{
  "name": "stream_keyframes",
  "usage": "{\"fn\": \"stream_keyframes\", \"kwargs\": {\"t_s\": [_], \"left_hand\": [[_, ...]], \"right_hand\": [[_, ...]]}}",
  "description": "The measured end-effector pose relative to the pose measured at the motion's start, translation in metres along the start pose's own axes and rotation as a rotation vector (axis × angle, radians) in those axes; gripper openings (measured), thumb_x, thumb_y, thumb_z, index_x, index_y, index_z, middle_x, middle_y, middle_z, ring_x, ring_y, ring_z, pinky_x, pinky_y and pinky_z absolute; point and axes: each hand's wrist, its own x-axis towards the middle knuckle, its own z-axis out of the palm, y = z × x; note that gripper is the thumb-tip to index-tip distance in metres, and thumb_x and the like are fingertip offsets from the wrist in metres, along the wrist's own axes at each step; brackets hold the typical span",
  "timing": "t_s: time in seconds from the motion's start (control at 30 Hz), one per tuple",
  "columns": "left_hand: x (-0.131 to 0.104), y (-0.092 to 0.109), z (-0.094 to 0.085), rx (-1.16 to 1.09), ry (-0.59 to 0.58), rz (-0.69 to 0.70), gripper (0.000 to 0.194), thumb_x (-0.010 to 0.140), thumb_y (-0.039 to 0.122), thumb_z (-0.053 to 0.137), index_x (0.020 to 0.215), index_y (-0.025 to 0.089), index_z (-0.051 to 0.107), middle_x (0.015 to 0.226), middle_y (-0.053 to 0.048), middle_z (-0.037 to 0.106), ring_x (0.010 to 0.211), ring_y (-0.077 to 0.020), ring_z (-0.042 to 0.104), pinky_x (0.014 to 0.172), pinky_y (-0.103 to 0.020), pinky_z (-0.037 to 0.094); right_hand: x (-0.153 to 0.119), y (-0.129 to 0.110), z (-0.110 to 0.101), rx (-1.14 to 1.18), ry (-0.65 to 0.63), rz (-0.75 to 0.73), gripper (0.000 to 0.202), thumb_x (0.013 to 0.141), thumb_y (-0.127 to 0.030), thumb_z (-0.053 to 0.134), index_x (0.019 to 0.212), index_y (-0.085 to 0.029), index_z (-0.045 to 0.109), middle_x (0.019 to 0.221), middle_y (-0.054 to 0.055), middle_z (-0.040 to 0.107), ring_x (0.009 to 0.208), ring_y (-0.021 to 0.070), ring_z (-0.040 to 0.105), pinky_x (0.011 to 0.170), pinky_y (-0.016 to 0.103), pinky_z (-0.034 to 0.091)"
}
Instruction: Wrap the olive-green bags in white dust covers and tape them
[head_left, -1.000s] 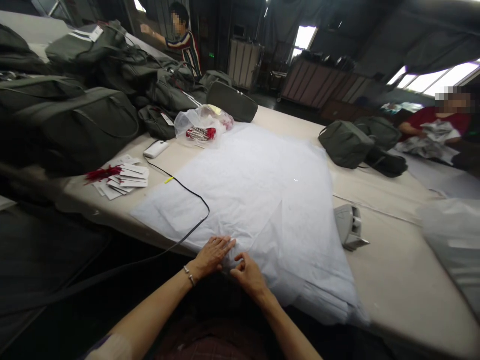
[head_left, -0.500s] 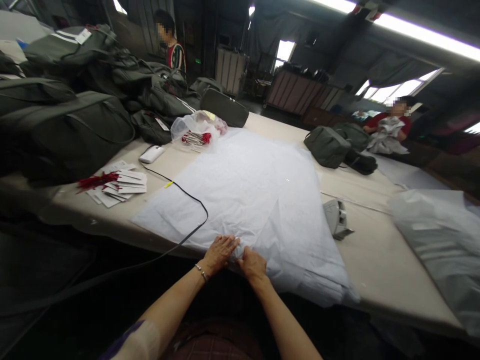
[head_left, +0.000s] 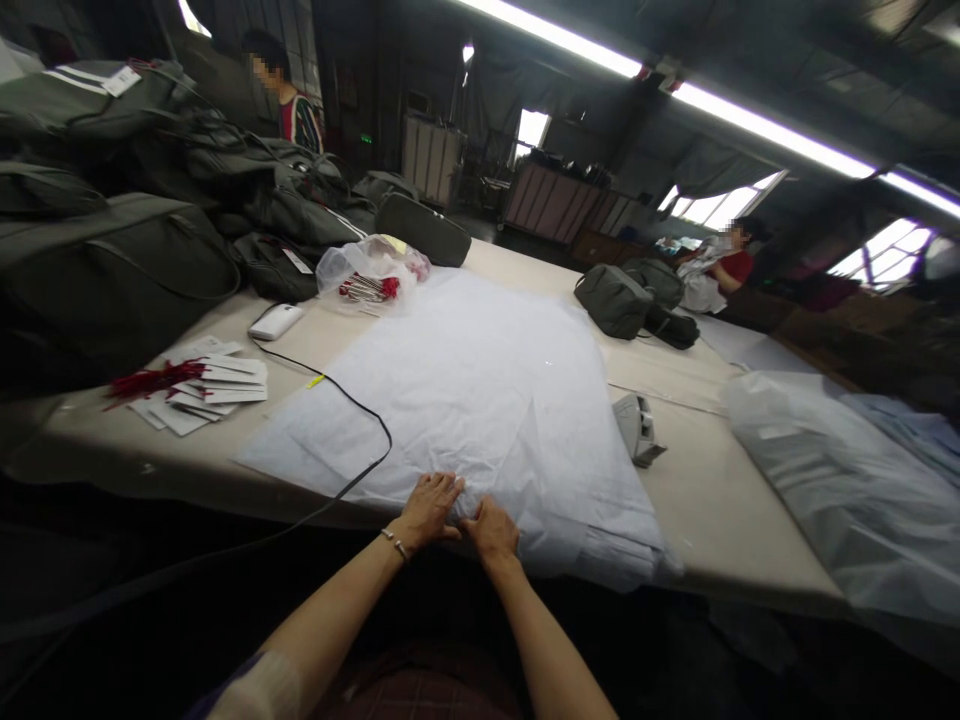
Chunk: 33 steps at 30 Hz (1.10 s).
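Observation:
A stack of thin white sheets (head_left: 480,375), like tissue paper, lies across the table and hangs slightly over its near edge. My left hand (head_left: 429,508) rests on the near edge of the sheets with fingers stretched out and thumb apart. Just to its right, my right hand (head_left: 491,528) is closed on the sheets' edge, its fingers curled and partly hidden. Creases run through the paper around both hands. A black cord (head_left: 379,415) crosses the left part of the sheets and drops over the table edge.
Dark green bags (head_left: 112,265) are piled at left, with more bags (head_left: 619,298) at back right. White tags with red strings (head_left: 225,385), a white device (head_left: 276,321), a plastic bag (head_left: 334,270), a grey tape dispenser (head_left: 639,430) and clear plastic sheeting (head_left: 832,480) surround the paper. Two people are beyond.
The view has turned right, so everything sits further left. My left thumb now sticks out towards my right hand. Both hands stay at the paper's near edge.

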Motion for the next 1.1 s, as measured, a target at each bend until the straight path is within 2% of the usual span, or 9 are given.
{"fn": "stream_keyframes", "kwargs": {"t_s": [0.07, 0.2, 0.33, 0.43, 0.6, 0.8, 0.93, 1.1], "left_hand": [[0.005, 0.003, -0.004, -0.003, 0.006, -0.015, 0.081, 0.069, 0.052, 0.080, 0.135, 0.022, 0.044, 0.134, -0.015, 0.051, 0.121, -0.0338, 0.047, 0.102, -0.048, 0.035], [0.010, 0.007, -0.004, -0.005, 0.023, -0.052, 0.070, 0.073, 0.043, 0.079, 0.132, 0.024, 0.047, 0.133, -0.013, 0.052, 0.119, -0.0329, 0.047, 0.100, -0.048, 0.035], [0.011, 0.008, -0.003, -0.012, 0.023, -0.076, 0.067, 0.074, 0.040, 0.078, 0.131, 0.024, 0.048, 0.133, -0.013, 0.052, 0.120, -0.0332, 0.046, 0.101, -0.048, 0.035], [0.012, 0.007, -0.004, -0.020, 0.011, -0.086, 0.069, 0.072, 0.041, 0.080, 0.130, 0.024, 0.048, 0.133, -0.013, 0.051, 0.120, -0.0343, 0.046, 0.100, -0.049, 0.035], [0.014, 0.002, -0.012, -0.031, -0.031, -0.058, 0.077, 0.062, 0.042, 0.086, 0.128, 0.023, 0.050, 0.132, -0.013, 0.051, 0.119, -0.0342, 0.047, 0.099, -0.047, 0.036], [0.019, -0.004, -0.023, -0.040, -0.067, -0.050, 0.063, 0.068, 0.054, 0.078, 0.120, 0.026, 0.055, 0.120, -0.010, 0.057, 0.109, -0.0318, 0.053, 0.091, -0.044, 0.041], [0.019, -0.001, -0.022, -0.043, -0.068, -0.046, 0.072, 0.063, 0.054, 0.081, 0.123, 0.024, 0.054, 0.124, -0.012, 0.056, 0.112, -0.0331, 0.051, 0.093, -0.046, 0.039], [0.016, 0.006, -0.014, -0.046, -0.061, -0.073, 0.088, 0.053, 0.054, 0.086, 0.127, 0.023, 0.051, 0.131, -0.016, 0.052, 0.118, -0.0368, 0.048, 0.099, -0.052, 0.035]], "right_hand": [[0.000, 0.000, 0.000, 0.036, 0.003, 0.015, 0.023, 0.077, -0.039, 0.070, 0.091, -0.023, 0.061, 0.096, 0.009, 0.073, 0.099, 0.0286, 0.068, 0.078, 0.035, 0.048], [0.004, 0.002, 0.000, 0.127, -0.034, 0.042, 0.025, 0.074, -0.038, 0.073, 0.085, -0.022, 0.058, 0.095, 0.009, 0.072, 0.097, 0.0282, 0.069, 0.077, 0.033, 0.049], [0.011, 0.007, 0.001, 0.273, -0.166, 0.093, 0.023, 0.075, -0.032, 0.070, 0.088, -0.020, 0.055, 0.077, 0.003, 0.071, 0.064, 0.0198, 0.071, 0.056, 0.026, 0.049], [0.014, 0.011, 0.003, 0.365, -0.240, 0.137, 0.023, 0.077, -0.028, 0.068, 0.093, -0.020, 0.053, 0.068, -0.002, 0.068, 0.053, 0.0172, 0.067, 0.045, 0.022, 0.044], [0.014, 0.013, 0.006, 0.404, -0.232, 0.148, 0.026, 0.074, -0.027, 0.071, 0.091, -0.020, 0.053, 0.062, -0.003, 0.065, 0.053, 0.0179, 0.068, 0.043, 0.021, 0.042], [0.010, 0.014, 0.005, 0.359, -0.151, 0.098, 0.032, 0.066, -0.032, 0.079, 0.080, -0.021, 0.052, 0.070, -0.001, 0.067, 0.059, 0.0207, 0.069, 0.052, 0.024, 0.045], [0.012, 0.012, 0.004, 0.421, -0.229, 0.122, 0.039, 0.062, -0.033, 0.081, 0.084, -0.021, 0.051, 0.066, -0.001, 0.065, 0.058, 0.0235, 0.069, 0.048, 0.025, 0.044], [0.015, 0.010, -0.002, 0.587, -0.355, 0.174, 0.033, 0.067, -0.028, 0.077, 0.087, -0.021, 0.052, 0.062, -0.001, 0.065, 0.058, 0.0243, 0.069, 0.045, 0.026, 0.045]]}}
